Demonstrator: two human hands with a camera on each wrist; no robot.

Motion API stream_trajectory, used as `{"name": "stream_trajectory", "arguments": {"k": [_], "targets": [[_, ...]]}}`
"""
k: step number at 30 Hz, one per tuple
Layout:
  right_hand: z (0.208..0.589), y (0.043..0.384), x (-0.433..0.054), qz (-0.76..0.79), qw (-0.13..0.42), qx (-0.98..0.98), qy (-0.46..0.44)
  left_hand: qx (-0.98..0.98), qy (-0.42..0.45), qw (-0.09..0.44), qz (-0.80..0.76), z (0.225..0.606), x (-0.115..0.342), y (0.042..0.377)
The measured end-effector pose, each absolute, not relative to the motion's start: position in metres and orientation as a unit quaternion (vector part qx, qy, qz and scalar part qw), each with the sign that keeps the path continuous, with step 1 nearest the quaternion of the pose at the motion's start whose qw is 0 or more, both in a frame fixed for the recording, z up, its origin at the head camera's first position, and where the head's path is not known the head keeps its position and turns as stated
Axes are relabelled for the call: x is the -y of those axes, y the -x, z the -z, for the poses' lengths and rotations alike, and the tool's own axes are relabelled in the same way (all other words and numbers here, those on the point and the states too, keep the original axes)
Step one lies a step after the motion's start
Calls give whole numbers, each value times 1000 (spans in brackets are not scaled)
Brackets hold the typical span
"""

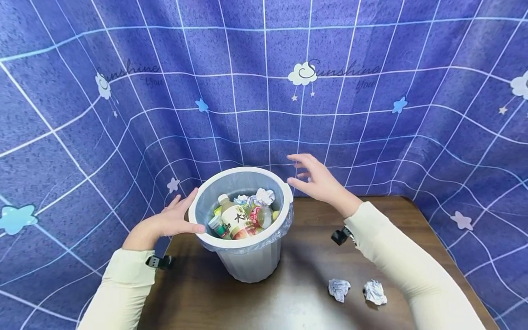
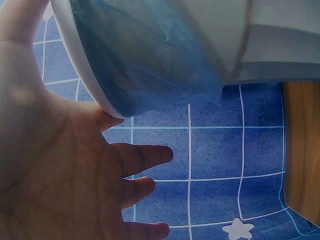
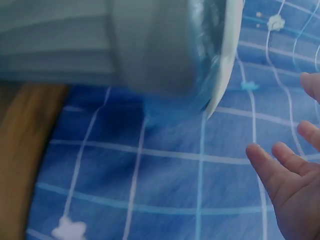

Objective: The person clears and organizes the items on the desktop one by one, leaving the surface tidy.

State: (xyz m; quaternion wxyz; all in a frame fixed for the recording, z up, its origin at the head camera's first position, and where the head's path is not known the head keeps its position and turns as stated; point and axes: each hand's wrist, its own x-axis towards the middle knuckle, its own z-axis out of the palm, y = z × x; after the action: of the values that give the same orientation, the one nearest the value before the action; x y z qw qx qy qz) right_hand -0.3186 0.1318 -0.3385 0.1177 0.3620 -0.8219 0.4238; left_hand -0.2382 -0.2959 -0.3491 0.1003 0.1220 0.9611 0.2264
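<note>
A grey trash bin (image 1: 251,261) with a white rim and a clear bag liner (image 1: 284,224) stands on the table. Inside it lie a large labelled bottle (image 1: 236,217), a bottle with a red label (image 1: 261,216), a small green-labelled container (image 1: 218,226) and crumpled paper (image 1: 265,196). My left hand (image 1: 171,220) is at the left side of the rim, its thumb over the edge and its other fingers spread outside; the left wrist view shows a fingertip (image 2: 111,120) against the rim. Apart from the rim on the right, my right hand (image 1: 319,181) holds nothing, fingers spread and slightly bent.
Two crumpled paper balls, one (image 1: 339,289) nearer the bin and another (image 1: 375,292) farther right, lie on the brown wooden table (image 1: 313,261). A blue gridded curtain (image 1: 247,91) hangs behind the table and along both sides.
</note>
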Motion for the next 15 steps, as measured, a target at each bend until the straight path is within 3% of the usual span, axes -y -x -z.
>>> {"name": "stream_trajectory", "arguments": {"k": [7, 15], "targets": [[392, 308, -188, -405, 154, 833, -344, -961, -124, 101, -225, 351, 294, 241], [482, 283, -238, -364, 127, 864, -325, -961, -122, 103, -225, 351, 296, 241]]}}
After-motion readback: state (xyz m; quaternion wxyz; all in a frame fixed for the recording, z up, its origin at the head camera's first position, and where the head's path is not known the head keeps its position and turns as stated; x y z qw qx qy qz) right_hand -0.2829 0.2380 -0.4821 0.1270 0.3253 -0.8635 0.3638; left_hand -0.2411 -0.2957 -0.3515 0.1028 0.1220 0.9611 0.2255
